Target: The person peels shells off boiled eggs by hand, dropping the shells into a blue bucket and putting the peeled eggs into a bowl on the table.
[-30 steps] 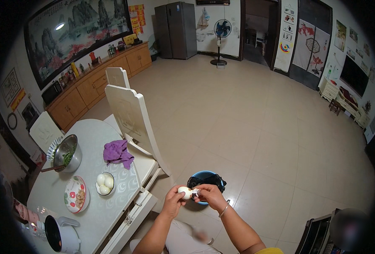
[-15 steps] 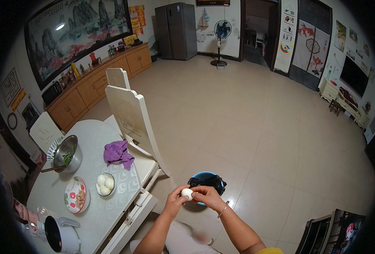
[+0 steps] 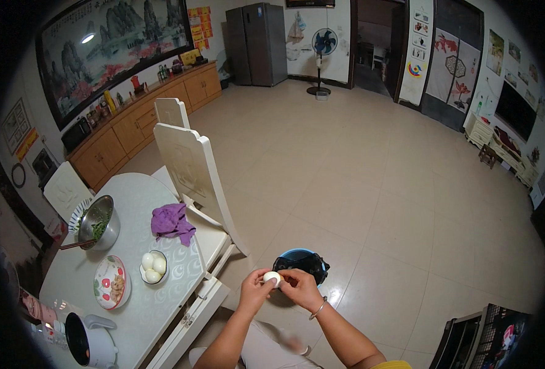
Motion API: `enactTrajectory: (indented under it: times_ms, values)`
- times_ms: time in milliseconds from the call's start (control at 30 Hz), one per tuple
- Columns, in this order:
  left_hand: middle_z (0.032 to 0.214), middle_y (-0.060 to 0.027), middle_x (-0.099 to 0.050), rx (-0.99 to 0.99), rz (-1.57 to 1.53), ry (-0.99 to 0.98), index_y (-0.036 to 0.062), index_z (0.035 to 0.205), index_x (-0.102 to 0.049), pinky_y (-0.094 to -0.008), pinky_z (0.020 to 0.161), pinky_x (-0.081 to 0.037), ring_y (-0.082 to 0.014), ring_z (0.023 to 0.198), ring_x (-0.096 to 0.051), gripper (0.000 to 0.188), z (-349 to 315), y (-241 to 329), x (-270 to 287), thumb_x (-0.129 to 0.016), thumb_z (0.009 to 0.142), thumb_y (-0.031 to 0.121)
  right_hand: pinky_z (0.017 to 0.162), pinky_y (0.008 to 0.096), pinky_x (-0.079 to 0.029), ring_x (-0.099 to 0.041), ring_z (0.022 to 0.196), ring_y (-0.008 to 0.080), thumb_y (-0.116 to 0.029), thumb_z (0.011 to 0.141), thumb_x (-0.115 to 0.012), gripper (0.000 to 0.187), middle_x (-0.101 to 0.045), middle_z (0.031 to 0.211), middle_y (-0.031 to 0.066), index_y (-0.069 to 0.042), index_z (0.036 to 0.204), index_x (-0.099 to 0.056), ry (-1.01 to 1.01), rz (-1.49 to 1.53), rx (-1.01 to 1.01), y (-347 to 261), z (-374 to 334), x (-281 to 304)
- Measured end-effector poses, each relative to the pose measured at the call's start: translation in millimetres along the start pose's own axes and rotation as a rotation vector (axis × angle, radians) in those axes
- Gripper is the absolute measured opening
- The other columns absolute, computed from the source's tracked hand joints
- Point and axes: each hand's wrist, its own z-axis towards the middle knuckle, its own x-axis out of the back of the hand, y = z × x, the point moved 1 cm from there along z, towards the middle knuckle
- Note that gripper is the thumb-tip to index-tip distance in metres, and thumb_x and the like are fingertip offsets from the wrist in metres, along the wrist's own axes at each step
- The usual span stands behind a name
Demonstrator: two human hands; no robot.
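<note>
So the main thing here is a white egg, held up between both hands in front of the person. The left hand has its fingers clamped on it from the left side. The right hand comes in from the right with bent fingertips up against the egg; they're tiny in this view, so I honestly can't tell if they're pinching anything or just resting there. There's a silvery bracelet on that right wrist.

Just past the hands, on the floor, sits a blue bin with a black liner bunched around its rim.

Over on the left is a whitish oval surface. Nearest the hands on it is a small bowl with three smooth white eggs inside. Left of that there's a red-patterned bowl holding some tan pieces, and farther back a metal bowl of greens with brown chopsticks poking out to the left. A crumpled purple cloth lies at the right edge, by a white chair. Near end: a white pot with a side handle.
</note>
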Motion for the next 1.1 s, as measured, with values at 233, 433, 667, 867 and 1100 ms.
enactTrajectory:
  times_ms: [233,433,667,867,1100]
  values:
    - [0.094,-0.0076,-0.062,0.02,-0.037,-0.002,0.002,0.112,-0.053,-0.0197,0.051,-0.045,-0.0113,0.072,-0.06,0.033,-1,-3,5,-0.06,0.081,0.01,0.061,0.023,-0.049,-0.06,0.068,0.0104,-0.006,0.082,-0.057,0.019,-0.062,0.083,0.0059,0.003,0.098,-0.063,-0.008,0.077,-0.064,0,-1,2]
    - [0.097,-0.0075,-0.061,0.112,-0.226,-0.047,0.0024,0.113,-0.052,-0.0213,0.055,-0.046,-0.0122,0.079,-0.059,0.031,-1,-5,10,-0.055,0.083,0.01,0.063,0.0264,-0.052,-0.061,0.072,0.0133,-0.007,0.086,-0.054,0.017,-0.063,0.081,0.0065,0.003,0.095,-0.063,-0.034,0.394,-0.286,11,4,0]
    - [0.1,-0.0105,-0.06,0.156,-0.435,-0.102,0.0027,0.117,-0.047,-0.0253,0.058,-0.046,-0.0166,0.079,-0.058,0.032,6,-1,5,-0.047,0.087,0.013,0.062,0.0259,-0.052,-0.06,0.069,0.0133,-0.011,0.088,-0.054,0.018,-0.063,0.082,0.0074,0.004,0.095,-0.061,0.053,0.807,-0.405,23,11,9]
    - [0.101,-0.0101,-0.059,0.153,-0.526,-0.05,0.0032,0.118,-0.047,-0.0263,0.06,-0.048,-0.017,0.079,-0.059,0.03,11,-4,8,-0.047,0.088,0.009,0.067,0.0314,-0.051,-0.063,0.072,0.0215,-0.013,0.086,-0.052,0.023,-0.064,0.089,0.0151,0.004,0.098,-0.06,0.148,-0.307,0.185,14,33,28]
    - [0.109,-0.0149,-0.057,0.126,-0.559,-0.013,0.0056,0.12,-0.044,-0.0284,0.065,-0.052,-0.022,0.086,-0.06,0.033,17,-14,11,-0.049,0.087,0.005,0.077,0.0379,-0.049,-0.061,0.085,0.034,-0.012,0.083,-0.052,0.021,-0.062,0.093,0.02,0.0,0.099,-0.061,-0.099,-0.575,0.004,61,63,43]
